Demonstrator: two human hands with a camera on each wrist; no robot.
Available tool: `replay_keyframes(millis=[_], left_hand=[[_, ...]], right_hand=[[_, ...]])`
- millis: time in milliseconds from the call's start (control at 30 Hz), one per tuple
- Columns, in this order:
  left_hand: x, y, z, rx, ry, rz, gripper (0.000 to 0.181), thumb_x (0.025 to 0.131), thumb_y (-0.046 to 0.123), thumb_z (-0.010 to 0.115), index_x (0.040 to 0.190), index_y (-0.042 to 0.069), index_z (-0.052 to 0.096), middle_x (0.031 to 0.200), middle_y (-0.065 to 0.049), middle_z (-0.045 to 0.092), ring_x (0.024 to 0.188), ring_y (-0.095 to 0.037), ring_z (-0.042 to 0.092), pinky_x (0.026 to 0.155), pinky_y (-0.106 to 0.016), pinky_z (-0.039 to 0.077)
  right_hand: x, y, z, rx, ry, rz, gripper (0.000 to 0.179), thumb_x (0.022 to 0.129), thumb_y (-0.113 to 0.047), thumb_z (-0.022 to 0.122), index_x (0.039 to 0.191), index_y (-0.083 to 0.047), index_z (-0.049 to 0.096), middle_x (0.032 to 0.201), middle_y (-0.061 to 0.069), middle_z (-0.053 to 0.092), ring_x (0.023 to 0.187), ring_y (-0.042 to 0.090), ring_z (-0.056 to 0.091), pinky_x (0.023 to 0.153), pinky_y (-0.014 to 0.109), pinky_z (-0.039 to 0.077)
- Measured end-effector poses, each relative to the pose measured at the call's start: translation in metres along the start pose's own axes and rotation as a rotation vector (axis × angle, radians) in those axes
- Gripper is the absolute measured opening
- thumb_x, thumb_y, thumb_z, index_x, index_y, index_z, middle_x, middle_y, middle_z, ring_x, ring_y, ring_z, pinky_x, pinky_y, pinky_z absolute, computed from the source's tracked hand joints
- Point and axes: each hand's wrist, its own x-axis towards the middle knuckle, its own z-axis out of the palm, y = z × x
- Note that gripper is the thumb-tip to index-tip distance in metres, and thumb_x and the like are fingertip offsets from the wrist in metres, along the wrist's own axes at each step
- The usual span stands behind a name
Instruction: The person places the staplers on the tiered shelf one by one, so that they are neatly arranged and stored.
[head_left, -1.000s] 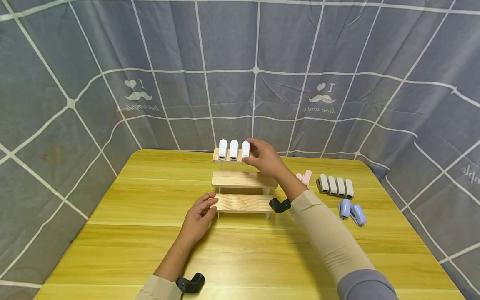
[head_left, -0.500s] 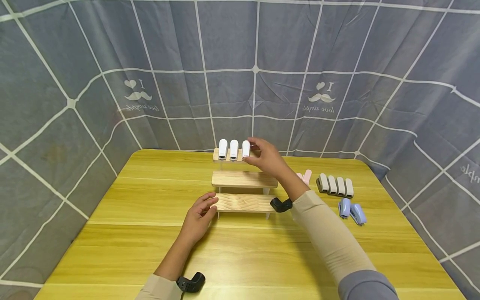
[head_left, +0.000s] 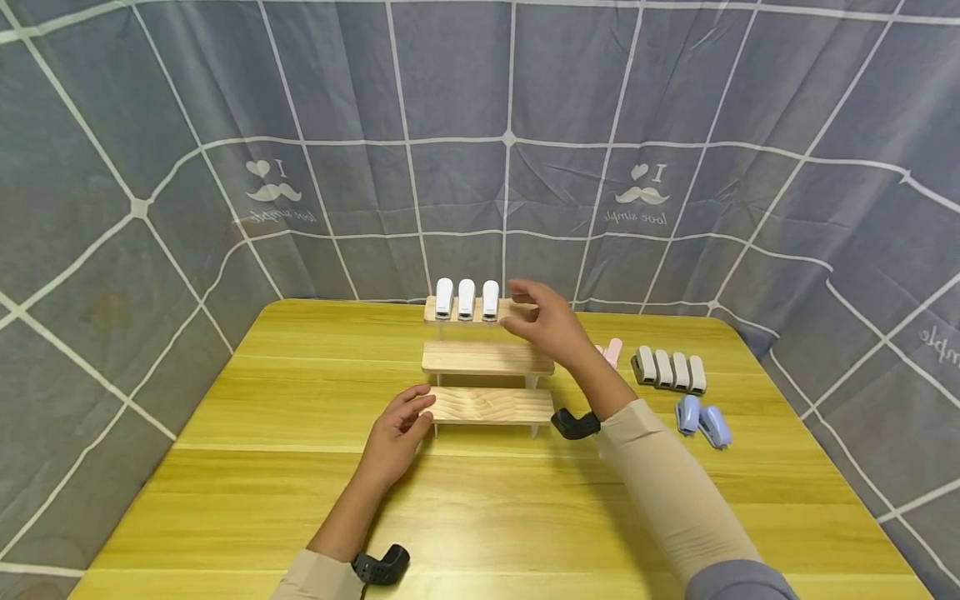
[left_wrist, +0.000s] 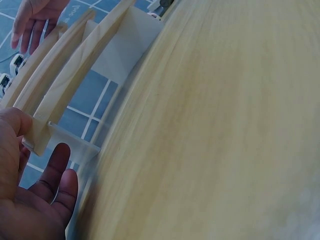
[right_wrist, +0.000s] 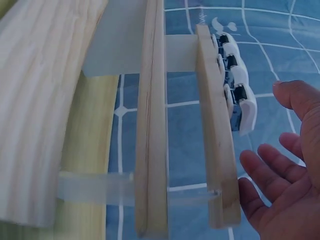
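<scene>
Three small white staplers stand in a row on the top tier of a three-tier wooden display stand. Just right of the rightmost one is my right hand, its thumb and fingers spread with nothing between them. The right wrist view shows a gap between this hand and the white staplers. My left hand is at the left end of the lowest tier. Its fingers are relaxed, and in the left wrist view they lie against the end of that board.
On the table's right side stands a row of several grey-white staplers. Two blue-violet staplers lie in front of them. Pink staplers are partly hidden behind my right forearm. A grey gridded curtain surrounds the table.
My right hand has let go of the rightmost white stapler and moved slightly right, away from it. The stapler stays on the top tier. My left hand has not moved.
</scene>
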Motion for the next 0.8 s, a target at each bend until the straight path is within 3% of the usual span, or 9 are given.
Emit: replay_keyframes(millis=[333, 500, 800], left_hand=[[-0.001, 0.004, -0.002, -0.003, -0.004, 0.0, 0.029, 0.1, 0.008, 0.059, 0.127, 0.003, 0.066, 0.144, 0.0, 0.052, 0.124, -0.024, 0.053, 0.096, -0.043, 0.046], [0.001, -0.002, -0.002, 0.0, -0.012, 0.002, 0.03, 0.1, 0.009, 0.059, 0.128, 0.004, 0.066, 0.146, -0.001, 0.05, 0.125, -0.023, 0.052, 0.096, -0.043, 0.046], [0.001, -0.001, -0.002, -0.011, -0.013, -0.013, 0.029, 0.1, 0.009, 0.059, 0.128, 0.005, 0.067, 0.145, 0.003, 0.051, 0.124, -0.022, 0.052, 0.096, -0.042, 0.046]], right_hand=[[-0.029, 0.009, -0.019, -0.047, 0.038, -0.005, 0.06, 0.092, -0.024, 0.073, 0.145, -0.011, 0.049, 0.14, 0.009, 0.053, 0.124, 0.026, 0.052, 0.099, 0.049, 0.043], [-0.041, 0.016, -0.032, -0.08, 0.063, -0.021, 0.059, 0.093, -0.021, 0.073, 0.145, -0.007, 0.049, 0.14, 0.013, 0.054, 0.125, 0.028, 0.051, 0.1, 0.05, 0.041], [-0.069, 0.03, -0.065, -0.132, 0.101, 0.04, 0.06, 0.093, -0.02, 0.072, 0.146, -0.007, 0.047, 0.139, 0.013, 0.053, 0.126, 0.033, 0.05, 0.1, 0.051, 0.041]])
